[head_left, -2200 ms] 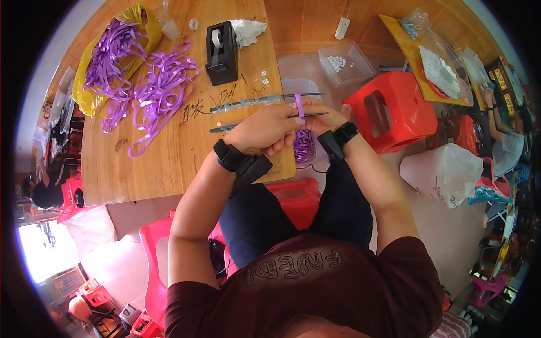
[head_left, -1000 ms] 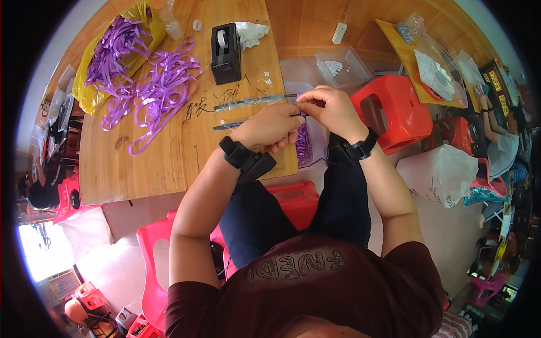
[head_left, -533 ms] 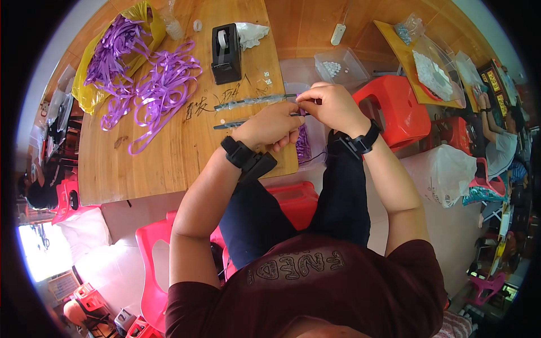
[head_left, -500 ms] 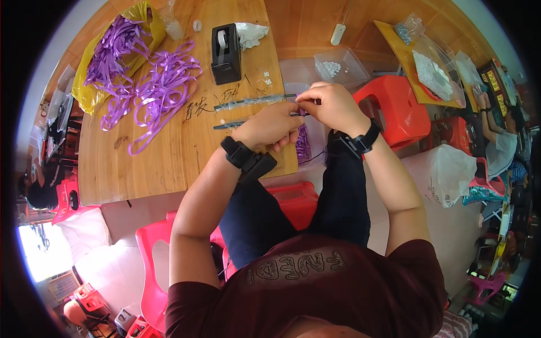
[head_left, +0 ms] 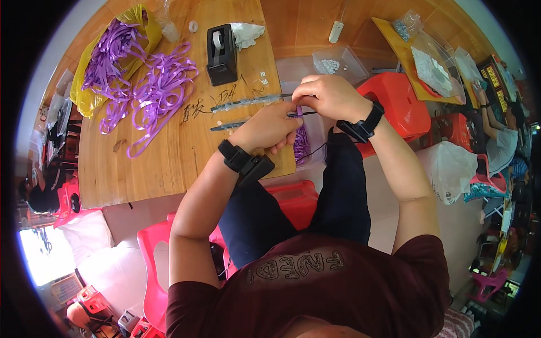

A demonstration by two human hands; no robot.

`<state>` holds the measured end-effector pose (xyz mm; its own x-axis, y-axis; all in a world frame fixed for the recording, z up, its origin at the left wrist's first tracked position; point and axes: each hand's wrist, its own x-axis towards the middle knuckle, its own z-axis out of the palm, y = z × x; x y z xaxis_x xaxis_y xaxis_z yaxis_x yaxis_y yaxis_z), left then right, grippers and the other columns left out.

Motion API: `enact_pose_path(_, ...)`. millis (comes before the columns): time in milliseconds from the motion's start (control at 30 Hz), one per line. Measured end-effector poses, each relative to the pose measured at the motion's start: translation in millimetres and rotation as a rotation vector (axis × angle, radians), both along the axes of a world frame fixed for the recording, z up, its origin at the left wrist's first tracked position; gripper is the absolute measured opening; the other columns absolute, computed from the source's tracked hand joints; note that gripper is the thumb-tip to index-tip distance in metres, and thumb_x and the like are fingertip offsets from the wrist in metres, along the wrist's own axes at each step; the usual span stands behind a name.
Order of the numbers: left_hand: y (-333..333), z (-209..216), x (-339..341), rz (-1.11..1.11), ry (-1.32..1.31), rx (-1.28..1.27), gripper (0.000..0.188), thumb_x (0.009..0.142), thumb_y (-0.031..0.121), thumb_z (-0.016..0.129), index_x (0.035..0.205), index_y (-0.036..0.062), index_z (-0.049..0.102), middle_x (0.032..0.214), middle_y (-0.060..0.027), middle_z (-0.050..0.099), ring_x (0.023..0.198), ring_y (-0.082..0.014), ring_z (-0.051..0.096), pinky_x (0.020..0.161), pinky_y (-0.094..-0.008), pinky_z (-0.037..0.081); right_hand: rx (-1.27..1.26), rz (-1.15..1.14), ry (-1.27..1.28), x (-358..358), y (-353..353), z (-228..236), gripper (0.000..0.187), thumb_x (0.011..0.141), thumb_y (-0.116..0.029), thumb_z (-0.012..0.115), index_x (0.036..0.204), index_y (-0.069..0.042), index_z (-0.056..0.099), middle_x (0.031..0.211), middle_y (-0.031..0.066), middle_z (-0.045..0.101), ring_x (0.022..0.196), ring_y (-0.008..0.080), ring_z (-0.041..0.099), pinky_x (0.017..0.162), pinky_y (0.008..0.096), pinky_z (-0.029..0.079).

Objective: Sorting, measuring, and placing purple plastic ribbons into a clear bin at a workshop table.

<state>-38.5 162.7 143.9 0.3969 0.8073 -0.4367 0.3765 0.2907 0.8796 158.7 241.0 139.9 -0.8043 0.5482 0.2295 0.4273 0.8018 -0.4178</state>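
Two thin dark rods lie on the wooden table, the far rod fixed down with clear tape and the near rod partly under my left hand. Both reach out past the table's right edge. My left hand is closed at the near rod, its fingers curled; what they grip is hidden. A purple ribbon hangs at the near rod's end. My right hand pinches the ribbon between thumb and fingers. Below, a clear plastic bin holds a heap of purple ribbon pieces.
On the table stand a black tape dispenser and a yellow bag spilling purple ribbons. A red stool is at right. Beyond it, a clear box holds white pieces. A person sits far right.
My right hand has shifted slightly up and its elbow has swung outward. More of the near rod's dark end shows beyond the ribbon. My left hand stays nearly in place.
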Motion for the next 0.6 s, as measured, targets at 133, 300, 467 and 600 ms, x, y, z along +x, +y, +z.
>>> enact_pose_path(133,4.4,0.9,-1.5,-0.006,-0.055,-0.093,0.038,0.099,0.022,0.055,0.128,-0.0019,0.05,0.065,-0.0018,0.056,0.041,-0.0069,0.046,0.036,-0.0223,0.036,0.116,0.026,0.093,12.0,1.0,-14.5,0.013,0.085,-0.012,0.071,0.098,-0.011,0.073,0.088,0.0066,0.068,0.081,0.0269,0.066,0.07,0.0366,0.053)
enact_pose_path(300,7.8,-5.5,-8.8,-0.02,-0.234,-0.24,0.016,0.1,0.022,0.054,0.096,0.0063,0.051,0.065,-0.0007,0.056,0.04,-0.0053,0.046,0.034,-0.0202,0.033,0.169,-0.031,0.152,22.5,-18.2,-29.7,0.023,0.082,-0.004,0.067,0.102,-0.011,0.075,0.088,0.0081,0.068,0.082,0.0276,0.065,0.071,0.0357,0.053)
enact_pose_path(467,6.3,-1.2,-6.0,-0.001,-0.209,-0.241,0.018,0.099,0.022,0.053,0.09,0.0057,0.053,0.063,0.0,0.055,0.04,-0.0058,0.046,0.035,-0.0216,0.035,-0.243,-0.127,0.219,28.5,-19.9,-35.1,0.022,0.088,-0.01,0.065,0.108,-0.006,0.073,0.093,0.0085,0.071,0.081,0.0189,0.066,0.07,0.0295,0.051)
enact_pose_path(600,6.1,-0.6,-2.8,-0.015,-0.203,-0.193,0.023,0.098,0.022,0.054,0.081,0.0055,0.053,0.061,0.0003,0.053,0.04,-0.0065,0.046,0.035,-0.0231,0.036,-1.219,-0.403,0.483,13.7,-14.5,-45.3,0.025,0.095,-0.023,0.067,0.105,-0.001,0.071,0.092,0.0043,0.07,0.081,0.0116,0.063,0.07,0.0256,0.05)
